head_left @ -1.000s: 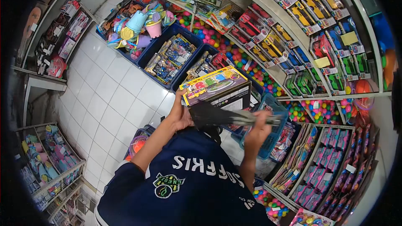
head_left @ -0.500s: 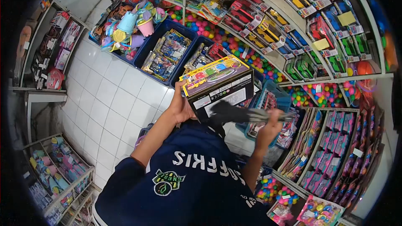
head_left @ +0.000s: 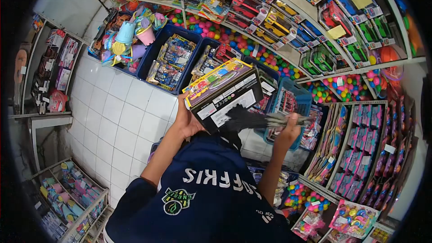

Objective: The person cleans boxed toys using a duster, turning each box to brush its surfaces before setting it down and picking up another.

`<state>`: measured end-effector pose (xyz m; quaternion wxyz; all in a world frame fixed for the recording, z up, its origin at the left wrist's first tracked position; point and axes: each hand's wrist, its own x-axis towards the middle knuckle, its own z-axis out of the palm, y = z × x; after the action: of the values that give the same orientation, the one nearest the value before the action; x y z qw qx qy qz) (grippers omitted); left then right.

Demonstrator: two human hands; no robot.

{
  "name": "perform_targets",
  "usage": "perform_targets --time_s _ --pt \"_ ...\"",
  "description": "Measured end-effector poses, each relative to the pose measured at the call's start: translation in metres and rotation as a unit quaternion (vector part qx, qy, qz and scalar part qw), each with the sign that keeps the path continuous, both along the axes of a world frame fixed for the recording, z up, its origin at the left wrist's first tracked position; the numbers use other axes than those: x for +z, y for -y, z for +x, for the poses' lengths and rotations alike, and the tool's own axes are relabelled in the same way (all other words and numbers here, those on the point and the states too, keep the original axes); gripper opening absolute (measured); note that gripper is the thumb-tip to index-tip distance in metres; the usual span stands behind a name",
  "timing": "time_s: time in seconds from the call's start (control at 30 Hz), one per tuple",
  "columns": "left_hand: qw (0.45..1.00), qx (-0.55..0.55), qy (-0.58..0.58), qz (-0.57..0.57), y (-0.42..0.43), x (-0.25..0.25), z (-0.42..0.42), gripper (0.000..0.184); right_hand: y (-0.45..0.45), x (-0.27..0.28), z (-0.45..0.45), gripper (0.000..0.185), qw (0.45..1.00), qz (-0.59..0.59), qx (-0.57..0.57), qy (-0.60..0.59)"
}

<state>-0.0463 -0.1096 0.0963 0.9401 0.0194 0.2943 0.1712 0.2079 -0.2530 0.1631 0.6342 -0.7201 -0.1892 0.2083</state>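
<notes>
My left hand (head_left: 188,123) is closed on the left end of a toy box (head_left: 234,103), holding it tilted in front of my chest. The box has a yellow-edged, colourful picture face and a black side with a white label panel. In my right hand (head_left: 290,131) is a duster (head_left: 252,120) with dark, feathery strands and a greyish part near the fingers. Its black end lies across the box's labelled side, seemingly touching it. Part of the duster's grip is hidden by my fingers.
Blue crates (head_left: 173,60) of packaged toys and a teal basket (head_left: 288,103) stand beyond the box. Shelves of boxed toy vehicles (head_left: 274,24) rise at upper right. Colourful balls (head_left: 234,38) fill the space below. Small racks stand at left, and white floor tiles (head_left: 121,112) lie between.
The box and both hands appear shifted slightly left as the view moved. The duster's strands have spread lower across the box's side. Both hands keep their hold.
</notes>
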Motion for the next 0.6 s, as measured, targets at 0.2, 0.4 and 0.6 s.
perform_targets --time_s 0.2,0.4,0.6 --pt "0.994 0.060 -0.085 0.036 0.005 -0.014 0.017 0.095 -0.010 -0.017 -0.037 0.036 0.994 0.000 0.110 0.010" --pt "1.000 -0.003 -0.007 -0.023 0.016 -0.004 0.033 0.100 0.012 -0.021 0.003 0.034 1.000 -0.002 0.019 -0.021" --pt "0.997 -0.055 -0.046 -0.014 0.021 -0.020 0.060 0.103 0.031 -0.023 0.027 0.032 0.999 -0.024 0.030 -0.014"
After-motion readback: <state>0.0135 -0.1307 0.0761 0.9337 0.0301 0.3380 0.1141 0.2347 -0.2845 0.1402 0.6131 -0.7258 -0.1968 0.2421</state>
